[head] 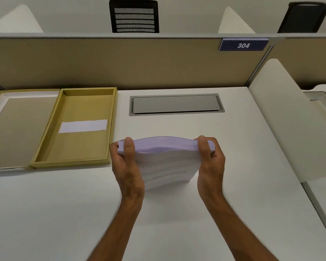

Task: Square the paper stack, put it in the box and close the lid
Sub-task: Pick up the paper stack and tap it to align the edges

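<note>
A thick stack of white printed paper (166,162) stands on its lower edge on the white desk, tilted towards me. My left hand (126,162) grips its left side and my right hand (211,159) grips its right side, thumbs over the top edge. The top sheets bow slightly apart. To the left lies the open yellow-tan box (79,125), flat on the desk, with a white slip of paper inside it. Its hinged lid (21,127) lies open further left, its inside facing up.
A grey cable hatch (176,104) is set in the desk behind the stack. A tan partition (120,63) with a blue "304" sign (243,45) closes the back. A white side divider (282,117) stands at the right. Black chairs show beyond the partition.
</note>
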A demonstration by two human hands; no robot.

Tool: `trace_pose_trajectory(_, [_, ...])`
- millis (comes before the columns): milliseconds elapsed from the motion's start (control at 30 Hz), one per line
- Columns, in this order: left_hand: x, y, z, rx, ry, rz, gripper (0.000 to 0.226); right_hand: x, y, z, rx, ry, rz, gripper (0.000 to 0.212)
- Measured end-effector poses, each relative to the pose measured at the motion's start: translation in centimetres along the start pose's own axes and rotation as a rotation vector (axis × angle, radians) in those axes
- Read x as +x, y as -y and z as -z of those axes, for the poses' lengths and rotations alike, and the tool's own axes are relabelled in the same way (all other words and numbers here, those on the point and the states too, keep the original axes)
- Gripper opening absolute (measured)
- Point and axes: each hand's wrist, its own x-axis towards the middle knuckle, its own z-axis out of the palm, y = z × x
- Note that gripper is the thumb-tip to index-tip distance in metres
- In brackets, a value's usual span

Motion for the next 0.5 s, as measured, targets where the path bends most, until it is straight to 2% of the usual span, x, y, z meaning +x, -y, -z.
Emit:
trace_pose_trajectory(233, [-0.45,0.25,0.21,0.006,-0.012,-0.031,0.040,-0.01,0.24,0.13,-0.010,0.027,0.012,0.036])
trace_pose_trajectory(300, [-0.41,0.05,0.12,0.011,-0.035,-0.028,0.038,0.12,0.43,-0.10,-0.014,-0.006,-0.021,0.026])
trace_pose_trajectory(400, [-0.16,-0.18,-0.32,0.047,-0.109,-0.013,0.026,0.30,0.51,-0.58,-0.034,-0.076,-0.061,0.035])
trace_pose_trajectory(500, [-0.02,-0.15,-0.53,0.079,-0.137,-0.002,0.022,0.43,0.47,-0.70,-0.027,-0.102,-0.067,0.034])
